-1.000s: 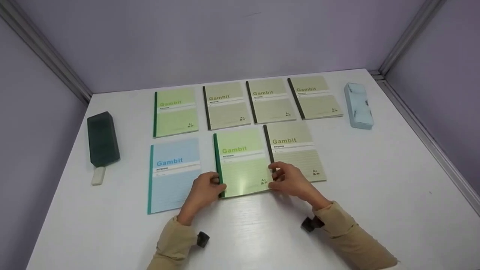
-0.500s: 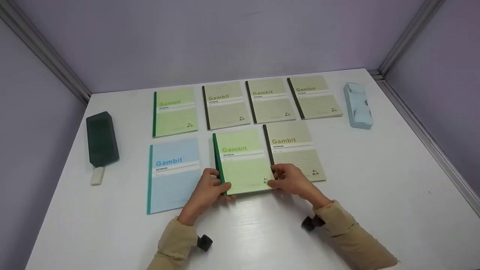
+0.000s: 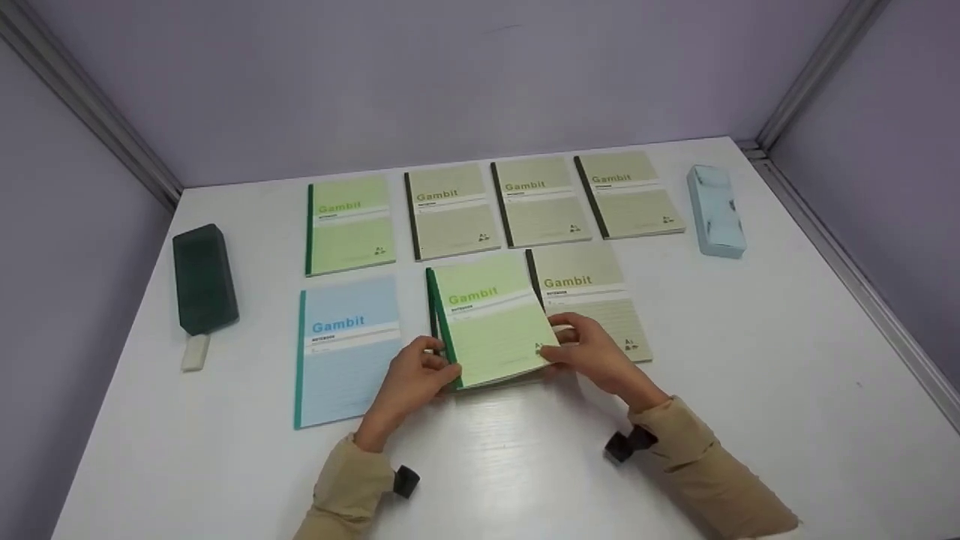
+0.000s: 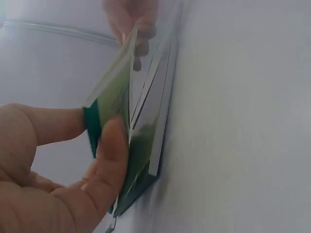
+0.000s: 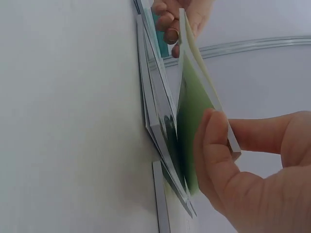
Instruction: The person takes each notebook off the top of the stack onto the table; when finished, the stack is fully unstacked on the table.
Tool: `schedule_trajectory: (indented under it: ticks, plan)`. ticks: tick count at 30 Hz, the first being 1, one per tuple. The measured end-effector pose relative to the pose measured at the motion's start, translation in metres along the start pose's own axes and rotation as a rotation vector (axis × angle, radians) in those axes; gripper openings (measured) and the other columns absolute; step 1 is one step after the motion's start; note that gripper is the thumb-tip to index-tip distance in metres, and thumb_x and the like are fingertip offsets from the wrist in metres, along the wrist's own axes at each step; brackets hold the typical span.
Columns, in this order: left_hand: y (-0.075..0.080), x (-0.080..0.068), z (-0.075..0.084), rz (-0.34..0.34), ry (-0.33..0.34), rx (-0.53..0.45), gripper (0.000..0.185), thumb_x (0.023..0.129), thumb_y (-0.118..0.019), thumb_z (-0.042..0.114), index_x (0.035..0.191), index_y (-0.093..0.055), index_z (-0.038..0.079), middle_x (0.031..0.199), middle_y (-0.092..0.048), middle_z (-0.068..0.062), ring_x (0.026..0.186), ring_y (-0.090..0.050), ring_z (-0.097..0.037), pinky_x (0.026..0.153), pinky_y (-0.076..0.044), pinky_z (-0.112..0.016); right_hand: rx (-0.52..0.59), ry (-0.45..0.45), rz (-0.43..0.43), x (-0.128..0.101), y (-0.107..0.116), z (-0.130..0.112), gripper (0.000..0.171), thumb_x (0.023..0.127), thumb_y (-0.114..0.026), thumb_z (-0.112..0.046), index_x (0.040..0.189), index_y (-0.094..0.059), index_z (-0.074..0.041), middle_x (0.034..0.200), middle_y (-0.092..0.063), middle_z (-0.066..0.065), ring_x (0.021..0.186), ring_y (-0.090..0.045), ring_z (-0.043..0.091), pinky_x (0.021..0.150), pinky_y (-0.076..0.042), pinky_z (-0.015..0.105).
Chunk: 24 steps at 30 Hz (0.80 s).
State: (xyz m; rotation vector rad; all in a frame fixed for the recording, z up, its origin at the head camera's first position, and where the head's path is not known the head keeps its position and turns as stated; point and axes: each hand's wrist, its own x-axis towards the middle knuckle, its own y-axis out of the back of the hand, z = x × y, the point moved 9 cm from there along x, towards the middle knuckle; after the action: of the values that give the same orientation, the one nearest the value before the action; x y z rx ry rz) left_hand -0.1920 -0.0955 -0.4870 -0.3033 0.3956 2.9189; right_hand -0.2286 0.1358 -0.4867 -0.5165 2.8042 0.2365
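Seven notebooks on the counter [image 3: 750, 360], and only the light green notebook [image 3: 491, 330] in the near row is in hand so far; left hand [image 3: 412, 382] pinches its spine corner, right hand [image 3: 592, 356] pinches the opposite corner, near edge lifted off the counter w/ the far edge down, so the lift looks just begun. The other six lie flat, untouched. Containers: dark green case [image 3: 204, 277] at left, pale blue case [image 3: 716, 210] at right, both closed; contents can't be seen.

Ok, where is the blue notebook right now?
In the head view the blue notebook lies flat on the table, front row, left end, just left of the left hand, below the far-left green notebook.
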Motion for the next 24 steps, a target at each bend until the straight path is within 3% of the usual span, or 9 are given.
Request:
schedule_trajectory:
  ticks: [3, 6, 12, 16, 19, 24]
  plan:
    - [0.006, -0.002, 0.007, 0.053, -0.073, 0.128, 0.037, 0.088, -0.067, 0.011, 0.120, -0.058, -0.005, 0.101, -0.063, -0.013, 0.089, -0.062, -0.023, 0.076, -0.053, -0.037, 0.039, 0.006, 0.010, 0.002, 0.005, -0.001, 0.049, 0.087, -0.064, 0.004, 0.132, -0.044, 0.009, 0.105, -0.061, 0.020, 0.083, -0.066, 0.020, 0.075, -0.057, 0.034]
    - [0.008, -0.004, 0.011, 0.088, -0.116, 0.219, 0.042, 0.088, -0.067, 0.009, 0.124, -0.056, -0.008, 0.107, -0.059, -0.017, 0.095, -0.058, -0.028, 0.081, -0.049, -0.041, 0.075, 0.000, -0.010, 0.003, 0.007, -0.001, 0.049, 0.087, -0.063, 0.006, 0.132, -0.045, 0.011, 0.107, -0.061, 0.021, 0.085, -0.067, 0.021, 0.076, -0.057, 0.035]
    - [0.005, -0.004, 0.008, 0.132, -0.073, 0.370, 0.059, 0.081, -0.071, 0.008, 0.132, -0.047, -0.012, 0.109, -0.049, -0.021, 0.092, -0.050, -0.028, 0.076, -0.044, -0.039, 0.107, -0.024, -0.039, 0.002, 0.013, -0.002, 0.050, 0.087, -0.063, 0.004, 0.133, -0.046, 0.009, 0.105, -0.063, 0.018, 0.086, -0.067, 0.021, 0.075, -0.057, 0.032]
    - [0.001, -0.003, 0.007, 0.117, -0.047, 0.452, 0.063, 0.079, -0.073, 0.005, 0.133, -0.046, -0.013, 0.117, -0.047, -0.024, 0.103, -0.050, -0.032, 0.086, -0.045, -0.043, 0.187, -0.037, -0.071, -0.001, 0.017, -0.004, 0.053, 0.088, -0.062, 0.004, 0.137, -0.042, 0.008, 0.105, -0.065, 0.013, 0.089, -0.067, 0.021, 0.075, -0.057, 0.032]
    - [-0.001, -0.003, 0.006, 0.103, -0.047, 0.478, 0.064, 0.080, -0.074, 0.004, 0.134, -0.044, -0.014, 0.122, -0.046, -0.026, 0.107, -0.050, -0.033, 0.091, -0.045, -0.045, 0.278, -0.035, -0.114, -0.003, 0.019, -0.006, 0.055, 0.089, -0.061, 0.004, 0.139, -0.038, 0.008, 0.106, -0.065, 0.011, 0.092, -0.067, 0.023, 0.079, -0.056, 0.035]
    - [0.001, -0.001, 0.005, 0.106, -0.040, 0.464, 0.065, 0.079, -0.074, 0.003, 0.134, -0.044, -0.014, 0.120, -0.047, -0.024, 0.099, -0.051, -0.028, 0.084, -0.047, -0.041, 0.415, -0.021, -0.173, -0.009, 0.024, -0.012, 0.057, 0.091, -0.058, 0.006, 0.142, -0.033, 0.010, 0.109, -0.065, 0.013, 0.096, -0.067, 0.024, 0.088, -0.052, 0.042]
